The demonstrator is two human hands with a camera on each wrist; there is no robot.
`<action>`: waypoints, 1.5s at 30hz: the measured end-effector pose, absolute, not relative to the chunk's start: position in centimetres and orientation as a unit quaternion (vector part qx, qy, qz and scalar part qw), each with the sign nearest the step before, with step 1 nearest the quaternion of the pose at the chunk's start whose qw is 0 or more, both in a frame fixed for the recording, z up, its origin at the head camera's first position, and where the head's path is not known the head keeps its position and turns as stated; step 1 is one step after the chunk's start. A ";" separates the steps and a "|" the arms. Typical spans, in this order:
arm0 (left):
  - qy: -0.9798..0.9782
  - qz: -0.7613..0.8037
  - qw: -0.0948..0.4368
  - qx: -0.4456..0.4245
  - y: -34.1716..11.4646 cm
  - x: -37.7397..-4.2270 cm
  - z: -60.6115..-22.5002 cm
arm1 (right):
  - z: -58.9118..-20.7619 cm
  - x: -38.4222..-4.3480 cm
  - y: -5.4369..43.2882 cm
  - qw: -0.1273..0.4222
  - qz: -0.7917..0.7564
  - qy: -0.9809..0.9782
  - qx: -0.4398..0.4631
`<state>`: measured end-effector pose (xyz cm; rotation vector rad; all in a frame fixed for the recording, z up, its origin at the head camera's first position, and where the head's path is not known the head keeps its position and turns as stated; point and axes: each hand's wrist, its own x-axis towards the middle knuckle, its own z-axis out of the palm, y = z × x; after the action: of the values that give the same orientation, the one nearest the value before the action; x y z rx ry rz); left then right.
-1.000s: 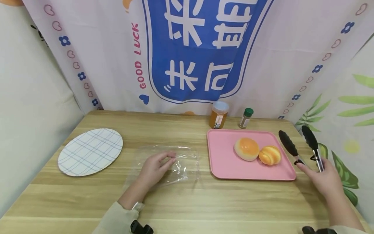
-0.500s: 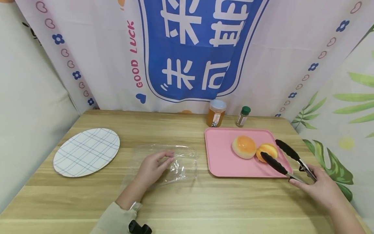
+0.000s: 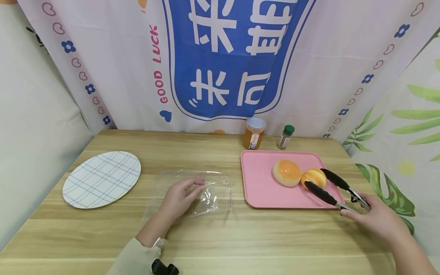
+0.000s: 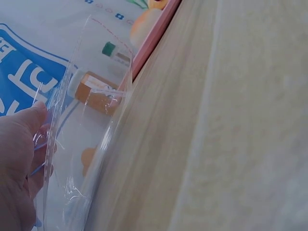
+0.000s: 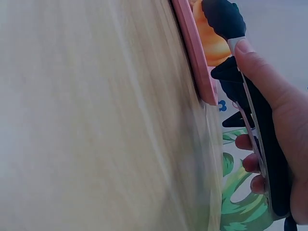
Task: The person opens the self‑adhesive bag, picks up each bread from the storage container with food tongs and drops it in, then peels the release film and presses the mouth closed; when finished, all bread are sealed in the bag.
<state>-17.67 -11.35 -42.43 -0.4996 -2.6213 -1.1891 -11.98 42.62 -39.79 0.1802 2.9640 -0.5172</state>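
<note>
My right hand grips a pair of tongs with black tips and metal arms. The tips stand on either side of a small striped bread roll at the right end of a pink tray. Whether both tips touch the roll I cannot tell. Beside it sits a round bun with a glossy orange top. Left of the tray, my left hand holds a clear plastic bag between thumb and fingers; the fingers show through the film in the left wrist view.
A jar of amber contents and a small green-capped bottle stand behind the tray. At the table's left lies an oval white mat with blue checks. A printed cloth hangs along the back edge.
The tongs have swung left from beside the tray to over the striped roll, and their tips have drawn slightly closer together around it. My left hand keeps its place at the bag.
</note>
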 end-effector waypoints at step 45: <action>-0.891 -0.399 0.108 -0.189 -11.0 -17.2 -42.5 | -35.8 -13.8 27.2 -0.007 -0.185 0.973 -0.140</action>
<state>-17.25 -11.03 -42.49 -0.5569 -2.6220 -1.1734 -13.77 27.22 -35.76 -0.4426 3.0700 -0.5852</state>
